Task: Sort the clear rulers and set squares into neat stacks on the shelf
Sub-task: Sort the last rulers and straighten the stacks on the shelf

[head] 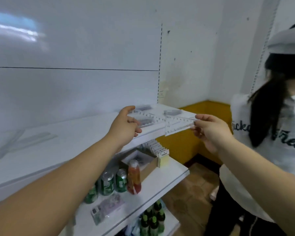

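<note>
My left hand point(124, 124) pinches one end of a clear set square point(149, 117) with printed numbers, held just above the white top shelf point(78, 133). Beyond the shelf's right end, my right hand point(209, 128) pinches the narrow tip of a second clear set square point(174, 127). The two pieces nearly touch near the middle. Small stacks of clear rulers lie on the shelf behind them: one far stack point(144, 107) and another stack point(172, 112) near the right corner. A faint clear ruler point(39, 136) lies further left on the shelf.
A person in a white printed shirt and grey cap point(269, 133) stands close on the right. The lower shelf point(162, 181) holds green cans point(107, 183), an orange bottle point(134, 178), an open cardboard box point(140, 159) and a row of small boxes point(158, 147). Green bottles point(153, 220) stand lower down.
</note>
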Demonstrator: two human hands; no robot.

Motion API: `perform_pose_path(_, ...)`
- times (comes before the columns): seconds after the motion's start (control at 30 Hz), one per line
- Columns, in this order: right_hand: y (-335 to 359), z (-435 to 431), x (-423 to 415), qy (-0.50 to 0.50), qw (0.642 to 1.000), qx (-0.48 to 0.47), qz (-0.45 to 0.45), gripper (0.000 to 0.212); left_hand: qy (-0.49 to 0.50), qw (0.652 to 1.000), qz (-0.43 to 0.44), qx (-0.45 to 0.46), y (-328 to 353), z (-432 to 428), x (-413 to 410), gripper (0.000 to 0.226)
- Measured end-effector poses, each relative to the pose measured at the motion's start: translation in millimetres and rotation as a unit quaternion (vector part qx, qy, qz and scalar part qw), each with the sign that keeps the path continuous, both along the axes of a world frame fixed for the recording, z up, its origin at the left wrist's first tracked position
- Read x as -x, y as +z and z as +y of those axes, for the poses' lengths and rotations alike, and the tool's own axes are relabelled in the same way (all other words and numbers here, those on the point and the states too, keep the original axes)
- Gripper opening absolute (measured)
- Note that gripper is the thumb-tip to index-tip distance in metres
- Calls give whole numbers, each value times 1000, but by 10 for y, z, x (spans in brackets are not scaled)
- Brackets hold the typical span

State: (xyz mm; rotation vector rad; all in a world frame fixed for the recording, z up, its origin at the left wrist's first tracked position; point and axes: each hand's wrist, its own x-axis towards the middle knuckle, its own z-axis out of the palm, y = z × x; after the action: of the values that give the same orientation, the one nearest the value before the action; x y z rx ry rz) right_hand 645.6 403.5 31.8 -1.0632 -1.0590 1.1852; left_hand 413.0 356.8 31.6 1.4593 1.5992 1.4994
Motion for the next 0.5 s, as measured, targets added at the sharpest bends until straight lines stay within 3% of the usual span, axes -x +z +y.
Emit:
perform_pose_path(0.2, -79, 658, -436, -15, 999, 4, -37, 30, 21, 1000, -14, 11, 46, 566, -394, 50)
perform_pose_path(0.5, -106, 1678, -173, 6, 992, -34, -121, 40, 10, 999, -8, 32, 34, 1390, -337, 65)
